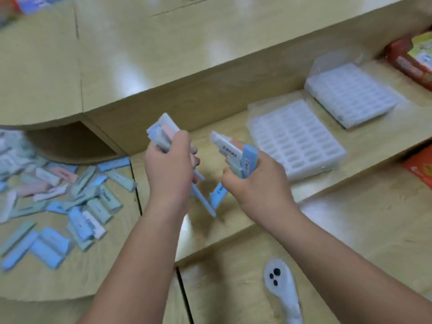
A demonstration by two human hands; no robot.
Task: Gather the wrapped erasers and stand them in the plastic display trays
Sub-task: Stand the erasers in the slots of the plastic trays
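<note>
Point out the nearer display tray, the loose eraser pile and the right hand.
nearer display tray (301, 139): head view, on its empty slot grid.
loose eraser pile (77, 199): head view, an eraser mid-pile.
right hand (254, 183): head view, its back.

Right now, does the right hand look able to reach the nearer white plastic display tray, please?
Probably yes: the right hand, gripping wrapped blue and white erasers, is just beside the nearer white plastic tray, with nothing between them.
</note>
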